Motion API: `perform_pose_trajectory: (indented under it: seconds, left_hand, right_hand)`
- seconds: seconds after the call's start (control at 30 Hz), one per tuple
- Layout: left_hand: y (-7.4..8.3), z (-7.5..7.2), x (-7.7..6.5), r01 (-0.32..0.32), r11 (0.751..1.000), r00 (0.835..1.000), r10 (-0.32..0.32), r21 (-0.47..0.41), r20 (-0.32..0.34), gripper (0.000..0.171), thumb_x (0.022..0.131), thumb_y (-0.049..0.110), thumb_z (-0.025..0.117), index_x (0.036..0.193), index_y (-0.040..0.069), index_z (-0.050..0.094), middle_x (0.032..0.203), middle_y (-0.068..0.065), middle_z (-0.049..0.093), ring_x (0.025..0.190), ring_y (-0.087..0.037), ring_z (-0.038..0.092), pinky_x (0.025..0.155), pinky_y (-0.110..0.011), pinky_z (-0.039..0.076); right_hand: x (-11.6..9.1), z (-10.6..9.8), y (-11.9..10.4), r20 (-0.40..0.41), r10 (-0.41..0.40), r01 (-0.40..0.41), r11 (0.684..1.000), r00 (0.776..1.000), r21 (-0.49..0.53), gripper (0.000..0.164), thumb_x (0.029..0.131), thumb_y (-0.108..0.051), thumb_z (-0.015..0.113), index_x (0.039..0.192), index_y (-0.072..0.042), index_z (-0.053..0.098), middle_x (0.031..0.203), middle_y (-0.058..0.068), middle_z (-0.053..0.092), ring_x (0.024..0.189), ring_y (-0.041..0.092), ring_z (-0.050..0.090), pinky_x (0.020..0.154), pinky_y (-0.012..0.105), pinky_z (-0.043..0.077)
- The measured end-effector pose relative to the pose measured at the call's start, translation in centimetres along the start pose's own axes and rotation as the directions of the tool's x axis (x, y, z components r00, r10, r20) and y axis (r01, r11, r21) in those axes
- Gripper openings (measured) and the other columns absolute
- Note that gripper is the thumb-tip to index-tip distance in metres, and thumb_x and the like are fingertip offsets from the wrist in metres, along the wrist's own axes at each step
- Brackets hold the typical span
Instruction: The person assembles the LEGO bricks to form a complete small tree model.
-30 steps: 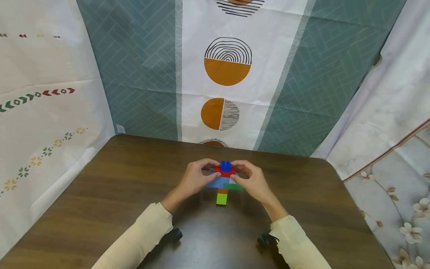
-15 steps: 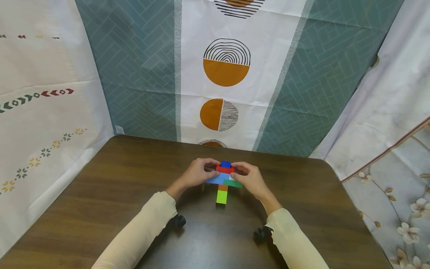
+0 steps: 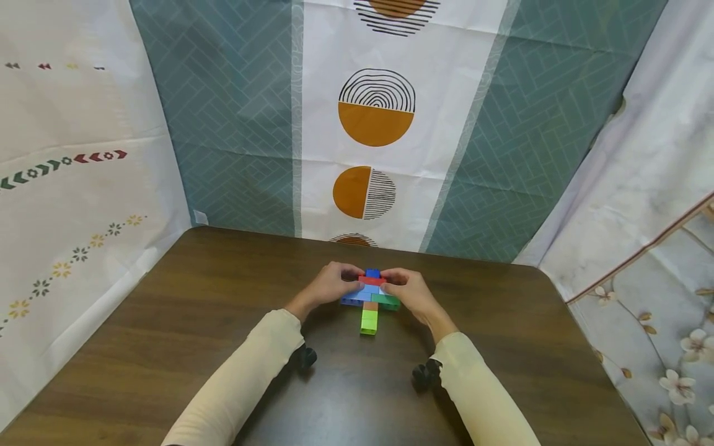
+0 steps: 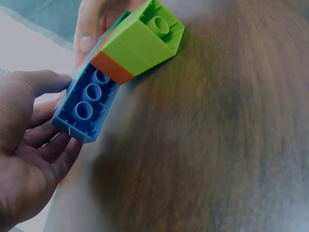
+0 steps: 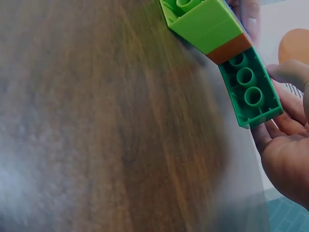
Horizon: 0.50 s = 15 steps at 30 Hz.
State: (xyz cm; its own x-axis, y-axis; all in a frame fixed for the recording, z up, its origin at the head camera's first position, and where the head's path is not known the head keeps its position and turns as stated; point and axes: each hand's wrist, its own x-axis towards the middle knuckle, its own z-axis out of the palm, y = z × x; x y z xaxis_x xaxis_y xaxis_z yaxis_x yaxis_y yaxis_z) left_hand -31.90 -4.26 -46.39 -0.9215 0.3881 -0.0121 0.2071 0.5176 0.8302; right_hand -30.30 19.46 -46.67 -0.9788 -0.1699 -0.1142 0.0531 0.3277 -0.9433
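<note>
Both hands hold a figure built from toy building bricks, raised above the table. From the top it has a dark blue brick (image 3: 372,272), a red brick (image 3: 372,281) and a light blue layer (image 3: 368,289). A blue brick (image 4: 72,128) juts to the left and a green brick (image 5: 263,113) to the right, their hollow undersides showing. Below hang an orange brick (image 5: 231,48) and a lime green part (image 3: 369,319). My left hand (image 3: 329,285) grips the left side between thumb and fingers. My right hand (image 3: 414,294) does likewise on the right.
The brown wooden table (image 3: 234,322) spreads beneath the hands. Behind it hangs a patterned cloth (image 3: 234,124), with light curtains at the left and right. A black wrist device (image 3: 307,358) sits under the left sleeve, another (image 3: 425,375) under the right.
The brick figure has tilted, its lower end swinging up so that the hollow undersides now show. Both hands keep their grip, and the forearms have drawn slightly closer together.
</note>
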Motion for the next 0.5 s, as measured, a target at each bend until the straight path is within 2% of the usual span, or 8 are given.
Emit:
perform_pose_trajectory:
  seconds: [0.1,0.3,0.5]
  left_hand:
    - [-0.3,0.3,0.3,0.018,1.0,1.0,-0.018,0.004,0.001,0.036,0.096,0.029,0.072,0.13,0.017,0.071,0.132,-0.005,0.068,0.119,-0.026,0.061,0.109,-0.047,0.052]
    - [-0.7,0.9,0.7,-0.016,1.0,1.0,0.015,0.021,0.01,0.034,0.098,0.026,0.07,0.129,0.013,0.071,0.128,-0.007,0.071,0.116,-0.025,0.063,0.108,-0.046,0.052]
    - [-0.5,0.8,0.6,-0.027,0.999,1.0,0.027,0.023,0.01,0.034,0.098,0.025,0.07,0.129,0.012,0.071,0.128,-0.007,0.071,0.116,-0.025,0.063,0.108,-0.047,0.052]
  right_hand:
    - [0.1,0.1,0.3,0.006,0.016,-0.017,1.0,1.0,0.013,0.036,0.096,-0.012,0.071,0.131,-0.011,0.069,0.138,0.013,0.062,0.128,0.031,0.054,0.114,0.047,0.048]
    - [0.1,0.1,1.0,0.004,0.03,-0.03,0.999,1.0,0.027,0.034,0.096,-0.011,0.07,0.13,-0.01,0.069,0.137,0.012,0.062,0.126,0.031,0.055,0.112,0.044,0.05]
    - [0.3,0.0,1.2,0.012,0.005,-0.005,1.0,1.0,0.01,0.033,0.096,-0.011,0.071,0.129,-0.011,0.07,0.136,0.012,0.064,0.124,0.03,0.058,0.11,0.042,0.052]
